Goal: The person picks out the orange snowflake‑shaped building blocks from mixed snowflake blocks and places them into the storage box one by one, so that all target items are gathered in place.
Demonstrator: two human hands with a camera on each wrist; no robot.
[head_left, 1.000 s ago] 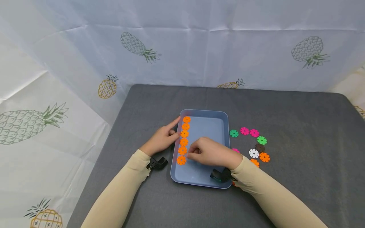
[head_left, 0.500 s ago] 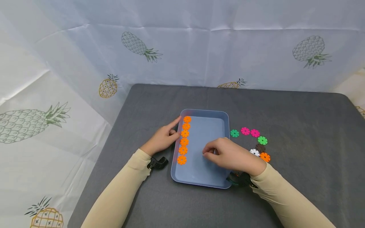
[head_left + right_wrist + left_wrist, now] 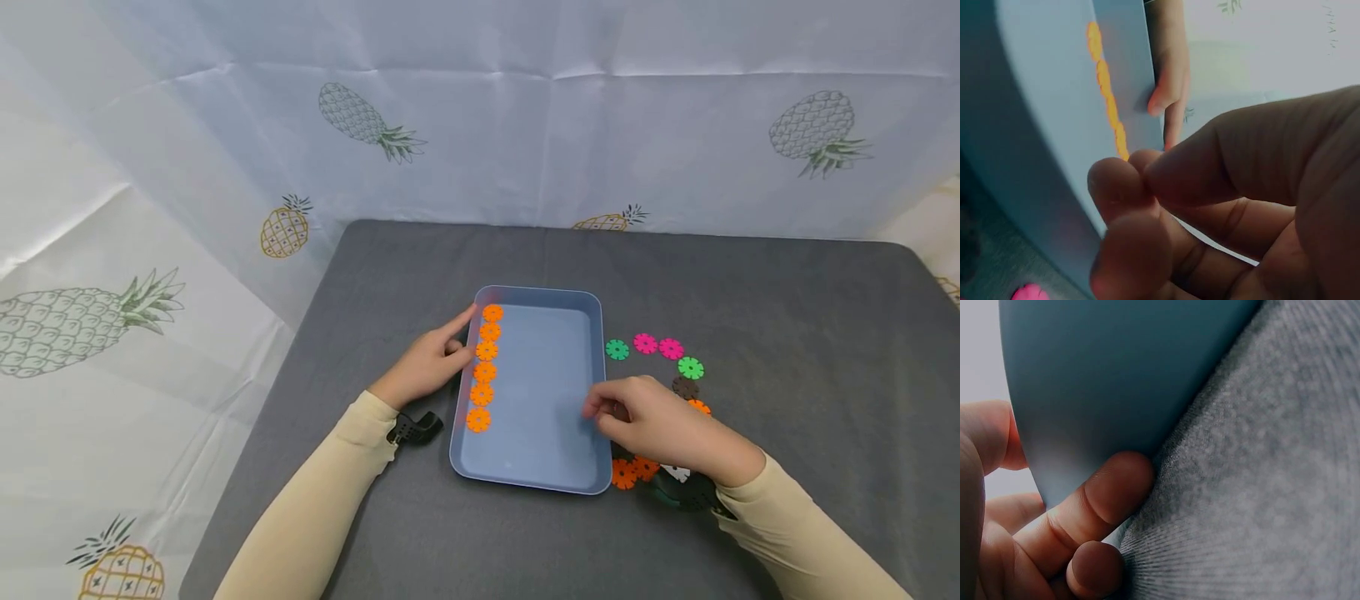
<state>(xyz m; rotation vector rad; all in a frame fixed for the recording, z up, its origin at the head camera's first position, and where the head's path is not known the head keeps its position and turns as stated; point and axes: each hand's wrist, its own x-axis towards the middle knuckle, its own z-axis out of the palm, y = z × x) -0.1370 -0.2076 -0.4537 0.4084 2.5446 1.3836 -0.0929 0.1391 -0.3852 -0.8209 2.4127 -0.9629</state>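
no text, label, brand, number or sign can be read in any view, whether on the tray (image 3: pixel 540 358), the orange discs (image 3: pixel 486 351), the black wrist devices (image 3: pixel 416 428) or the pineapple-print cloth (image 3: pixel 480 150).

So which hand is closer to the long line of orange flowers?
The left hand: it grips the tray just beside the orange line. The right hand is over the tray's other side, farther.

Soft light, dim wrist views
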